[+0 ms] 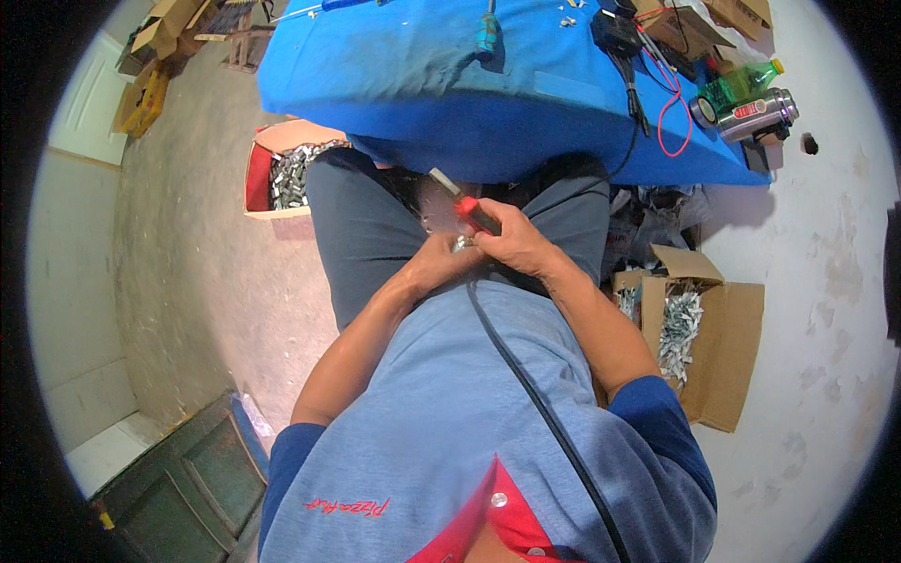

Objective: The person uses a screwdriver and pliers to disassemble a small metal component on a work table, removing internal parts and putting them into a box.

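Observation:
Both hands meet over my lap, close to the near edge of the blue-covered table. My right hand (516, 239) is closed around a tool with a red-and-black handle (477, 214). Its flat, pale blade (445, 183) points up and to the left, away from me; I cannot tell its exact kind. Just below it, my left hand (436, 260) is closed on a small shiny metal piece (461, 244). The fingertips of my right hand reach this piece too. Most of the piece is hidden by the fingers.
An open box of small metal parts (298, 178) stands left of my knees. Right of me is a carton with silvery pieces (680, 328). On the blue-covered table (394, 84) lie a teal-handled screwdriver (486, 38), cables, a green bottle (737, 86) and a steel flask (758, 114). A black cord (535, 394) crosses my shirt.

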`<action>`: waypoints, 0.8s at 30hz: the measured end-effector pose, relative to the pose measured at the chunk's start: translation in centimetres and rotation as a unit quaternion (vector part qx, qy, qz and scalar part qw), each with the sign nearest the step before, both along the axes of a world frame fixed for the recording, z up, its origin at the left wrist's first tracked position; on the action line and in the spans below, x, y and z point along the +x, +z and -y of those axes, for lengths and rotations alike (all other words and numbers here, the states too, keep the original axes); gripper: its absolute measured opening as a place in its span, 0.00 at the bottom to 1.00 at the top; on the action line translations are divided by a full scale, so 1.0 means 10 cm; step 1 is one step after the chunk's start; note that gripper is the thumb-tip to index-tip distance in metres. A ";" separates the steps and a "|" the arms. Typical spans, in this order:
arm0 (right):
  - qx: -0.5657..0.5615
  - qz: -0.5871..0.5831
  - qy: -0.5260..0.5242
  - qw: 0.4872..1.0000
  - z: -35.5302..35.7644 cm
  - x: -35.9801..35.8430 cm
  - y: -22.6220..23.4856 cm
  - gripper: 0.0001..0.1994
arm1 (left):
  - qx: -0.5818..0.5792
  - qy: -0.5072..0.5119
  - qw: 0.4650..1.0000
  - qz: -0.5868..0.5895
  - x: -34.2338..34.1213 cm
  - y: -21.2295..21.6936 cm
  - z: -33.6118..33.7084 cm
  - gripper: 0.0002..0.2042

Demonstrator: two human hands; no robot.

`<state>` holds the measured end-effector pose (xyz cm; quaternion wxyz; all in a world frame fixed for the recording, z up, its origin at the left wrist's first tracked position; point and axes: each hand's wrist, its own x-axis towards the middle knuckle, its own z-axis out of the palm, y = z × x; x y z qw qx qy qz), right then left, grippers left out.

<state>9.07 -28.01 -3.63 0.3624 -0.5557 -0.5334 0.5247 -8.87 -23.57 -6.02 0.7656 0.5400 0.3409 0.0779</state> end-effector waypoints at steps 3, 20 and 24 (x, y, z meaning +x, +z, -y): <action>-0.004 0.008 -0.015 1.000 0.00 0.02 -0.05 0.16 | -0.008 -0.010 1.000 0.004 -0.01 -0.01 -0.01 0.15; 0.043 0.069 0.113 0.990 -0.08 0.08 0.00 0.20 | 0.121 0.005 0.991 0.048 0.07 -0.17 0.03 0.17; 0.035 0.068 0.056 0.995 0.00 0.09 0.04 0.20 | 0.089 -0.027 0.996 0.006 0.06 -0.09 -0.02 0.15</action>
